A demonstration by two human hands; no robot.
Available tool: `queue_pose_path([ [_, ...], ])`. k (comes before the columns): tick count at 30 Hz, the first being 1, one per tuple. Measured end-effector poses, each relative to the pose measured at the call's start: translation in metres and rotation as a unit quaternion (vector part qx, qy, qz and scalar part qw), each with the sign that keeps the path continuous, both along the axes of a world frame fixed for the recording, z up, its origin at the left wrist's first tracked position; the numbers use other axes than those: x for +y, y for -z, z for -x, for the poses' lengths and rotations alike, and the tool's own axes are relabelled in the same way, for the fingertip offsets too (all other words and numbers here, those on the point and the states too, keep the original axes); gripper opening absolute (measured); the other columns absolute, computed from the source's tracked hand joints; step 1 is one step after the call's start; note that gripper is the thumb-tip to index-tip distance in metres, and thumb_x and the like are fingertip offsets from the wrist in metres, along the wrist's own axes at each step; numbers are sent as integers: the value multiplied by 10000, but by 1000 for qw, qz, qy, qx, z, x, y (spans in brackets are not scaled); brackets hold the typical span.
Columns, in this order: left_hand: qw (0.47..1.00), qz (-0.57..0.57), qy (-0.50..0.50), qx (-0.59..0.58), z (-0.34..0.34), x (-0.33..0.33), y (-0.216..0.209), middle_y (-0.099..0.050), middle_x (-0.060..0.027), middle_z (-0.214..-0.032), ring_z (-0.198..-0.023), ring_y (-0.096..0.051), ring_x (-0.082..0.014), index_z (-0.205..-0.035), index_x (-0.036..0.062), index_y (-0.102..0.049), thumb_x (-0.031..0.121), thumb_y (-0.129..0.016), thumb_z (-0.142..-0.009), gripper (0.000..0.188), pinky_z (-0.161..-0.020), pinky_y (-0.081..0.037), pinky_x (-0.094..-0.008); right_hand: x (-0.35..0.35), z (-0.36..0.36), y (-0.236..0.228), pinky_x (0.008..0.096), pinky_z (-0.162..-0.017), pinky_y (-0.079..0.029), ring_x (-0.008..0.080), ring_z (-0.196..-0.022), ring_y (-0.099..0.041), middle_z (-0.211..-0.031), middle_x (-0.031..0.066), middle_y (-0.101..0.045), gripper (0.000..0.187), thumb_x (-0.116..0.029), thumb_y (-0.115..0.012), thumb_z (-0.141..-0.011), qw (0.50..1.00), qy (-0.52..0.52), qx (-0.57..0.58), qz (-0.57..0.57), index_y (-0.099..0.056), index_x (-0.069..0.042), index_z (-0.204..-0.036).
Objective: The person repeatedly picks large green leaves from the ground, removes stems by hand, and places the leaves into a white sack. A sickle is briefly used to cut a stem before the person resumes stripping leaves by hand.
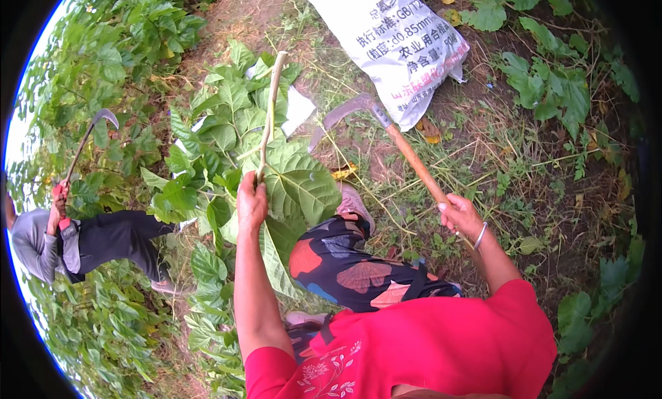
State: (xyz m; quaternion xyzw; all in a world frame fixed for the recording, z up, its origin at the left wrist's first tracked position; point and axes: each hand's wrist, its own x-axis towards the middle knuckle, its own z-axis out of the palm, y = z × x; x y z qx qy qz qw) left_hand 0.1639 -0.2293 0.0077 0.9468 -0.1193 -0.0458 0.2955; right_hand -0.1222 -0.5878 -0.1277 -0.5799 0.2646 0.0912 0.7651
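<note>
Left hand [251, 200] is clamped around the lower part of a cut branch [269, 109], a pale bare stem that runs up and away from the fist toward the far side, slightly curved, its top end sliced clean. Big green leaves [296, 185] hang off the stem around and below the grip, covering part of the person's leg. More leafy cuttings [214, 123] lie piled on the ground just left of and behind the held stem.

Right hand [460, 216] is closed around the wooden handle of a sickle [407, 154], gripping near the handle's near end. The handle slants up and left from the fist; the curved metal blade [345, 113] sits at the far end, tip pointing left and down, close to the upper part of the stem but not touching it. A bangle [480, 235] is on the right wrist.

The hands are well apart, stem on the left, tool on the right.

White woven sack [396, 40] with print lies on bare dirt at far centre-right, just beyond the blade. The person's patterned trouser leg [345, 268] and a shoe [353, 202] show between the arms. At far left another person [83, 244] is bent among green plants, a hand [61, 192] raising a second sickle [93, 133]. Weeds and dry grass cover the ground on the right.
</note>
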Motion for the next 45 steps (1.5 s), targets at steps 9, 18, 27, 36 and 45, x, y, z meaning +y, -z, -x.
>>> queue_pose_path([
  [9,999,-40,-17,-15,1,3,0,-608,-161,-821,-748,-580,-297,-1015,42,-563,64,-527,-848,172,-712,-448,-399,-1,1,5,194,-406,-361,49,-450,-466,-616,6,-560,176,-224,-603,-919,1000,-12,-13,-23,-565,-54,-901],
  [18,993,33,-102,-41,25,99,-11,-577,-58,-954,-868,-526,-145,-1084,32,-564,13,-498,-896,200,-803,-417,-269,-20,29,48,205,-364,-341,49,-420,-431,-590,-18,-518,206,-274,-604,-919,988,103,77,89,-536,-84,-879],
  [27,928,118,-311,-168,117,284,-29,-586,-106,-1130,-986,-532,-176,-1255,8,-537,46,-492,-911,349,-869,-411,-291,-7,58,87,372,-579,-417,179,-617,-512,-667,59,-531,340,-371,-646,-857,929,27,132,344,-538,-48,-860],
  [36,848,144,-486,-157,180,375,14,-573,-100,-1234,-1103,-499,-217,-1214,124,-614,166,-544,-919,306,-981,-362,-425,-14,-15,-27,193,-490,-407,43,-567,-475,-703,-16,-498,161,-190,-572,-929,956,113,-82,257,-474,-66,-961],
  [45,839,149,-502,-149,196,349,19,-556,-116,-1250,-1163,-467,-218,-1277,68,-567,155,-531,-918,370,-1022,-321,-390,30,-5,-31,215,-371,-337,57,-427,-409,-617,-3,-497,272,-365,-490,-968,984,-53,101,137,-488,-98,-918],
])
